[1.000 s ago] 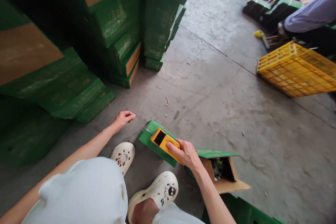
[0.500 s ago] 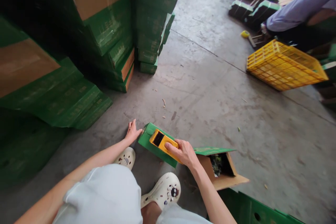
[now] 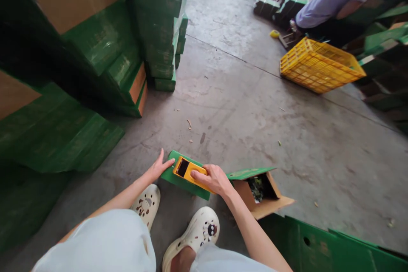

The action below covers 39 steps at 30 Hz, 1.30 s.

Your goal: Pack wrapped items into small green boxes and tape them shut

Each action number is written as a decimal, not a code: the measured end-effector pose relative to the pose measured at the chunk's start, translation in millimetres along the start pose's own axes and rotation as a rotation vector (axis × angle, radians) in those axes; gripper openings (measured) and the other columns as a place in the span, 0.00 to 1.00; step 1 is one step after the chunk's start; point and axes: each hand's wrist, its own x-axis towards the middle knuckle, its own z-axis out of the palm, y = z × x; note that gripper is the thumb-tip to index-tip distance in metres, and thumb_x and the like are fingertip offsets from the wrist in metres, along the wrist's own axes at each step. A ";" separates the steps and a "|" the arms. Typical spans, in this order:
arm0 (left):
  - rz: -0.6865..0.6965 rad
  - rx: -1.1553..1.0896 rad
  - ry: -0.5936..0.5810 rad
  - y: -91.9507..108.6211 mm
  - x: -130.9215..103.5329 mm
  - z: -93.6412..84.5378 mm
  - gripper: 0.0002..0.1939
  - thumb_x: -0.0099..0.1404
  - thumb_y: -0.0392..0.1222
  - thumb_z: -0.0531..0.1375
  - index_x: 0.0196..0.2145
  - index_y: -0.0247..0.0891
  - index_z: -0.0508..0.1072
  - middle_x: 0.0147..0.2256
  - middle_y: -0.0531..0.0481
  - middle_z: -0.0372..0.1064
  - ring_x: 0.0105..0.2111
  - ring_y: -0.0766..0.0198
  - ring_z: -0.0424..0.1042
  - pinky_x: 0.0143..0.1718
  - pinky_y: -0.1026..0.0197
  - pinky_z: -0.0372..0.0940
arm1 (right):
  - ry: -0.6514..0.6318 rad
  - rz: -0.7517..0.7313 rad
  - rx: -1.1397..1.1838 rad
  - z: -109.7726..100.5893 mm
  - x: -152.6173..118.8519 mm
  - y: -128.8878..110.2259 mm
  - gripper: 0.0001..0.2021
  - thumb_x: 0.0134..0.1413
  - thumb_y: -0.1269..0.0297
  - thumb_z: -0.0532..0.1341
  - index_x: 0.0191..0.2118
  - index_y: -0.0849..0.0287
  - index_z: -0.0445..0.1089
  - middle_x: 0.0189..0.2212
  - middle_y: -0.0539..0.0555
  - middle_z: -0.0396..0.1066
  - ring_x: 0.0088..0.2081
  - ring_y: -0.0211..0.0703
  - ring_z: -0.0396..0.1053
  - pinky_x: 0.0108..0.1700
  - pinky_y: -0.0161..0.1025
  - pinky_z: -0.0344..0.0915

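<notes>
My right hand (image 3: 213, 179) is wrapped around a yellow hand-held tool (image 3: 188, 170) with a dark panel at its front end, thumb on top. The tool lies over the top of a green cardboard box (image 3: 174, 182) on the floor in front of my shoes. My left hand (image 3: 158, 168) is at the box's left end, fingers stretched apart, one fingertip over its top edge. Just right of my right hand, an open carton (image 3: 244, 193) with a green flap shows dark leafy contents. My right hand and forearm hide where this carton meets the green box.
Tall stacks of green boxes (image 3: 159, 29) stand at the left. A green carton (image 3: 312, 242) lies at lower right. Beyond the concrete floor (image 3: 229, 114), a yellow plastic crate (image 3: 318, 68) sits near a person in a purple top (image 3: 331, 0).
My view has shifted, so the background crate and stacks sit further left. My left hand's fingertip has moved onto the green box's edge. The tool remains in my right hand over the box.
</notes>
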 end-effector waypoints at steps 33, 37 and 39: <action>0.639 1.127 -0.220 51.5 -9.0 32.8 0.76 0.39 0.51 0.77 0.76 0.36 0.38 0.73 0.27 0.43 0.73 0.31 0.39 0.71 0.33 0.25 | -0.076 0.137 -0.073 -20.9 -42.1 69.5 0.25 0.58 0.38 0.61 0.26 0.57 0.70 0.24 0.54 0.71 0.27 0.44 0.67 0.29 0.38 0.48; 0.725 1.118 -0.268 61.4 -7.6 56.9 0.69 0.42 0.44 0.72 0.75 0.33 0.41 0.71 0.28 0.47 0.71 0.32 0.46 0.72 0.39 0.32 | -0.079 0.138 -0.074 -21.6 -42.9 72.6 0.25 0.59 0.38 0.60 0.27 0.57 0.72 0.24 0.54 0.72 0.28 0.44 0.67 0.29 0.37 0.48; 0.729 1.105 -0.276 64.3 -10.5 57.6 0.66 0.42 0.40 0.69 0.75 0.33 0.44 0.69 0.29 0.51 0.69 0.32 0.50 0.72 0.39 0.35 | -0.093 0.133 -0.059 -22.4 -46.8 72.3 0.26 0.59 0.37 0.59 0.28 0.57 0.72 0.24 0.54 0.72 0.28 0.44 0.67 0.29 0.37 0.49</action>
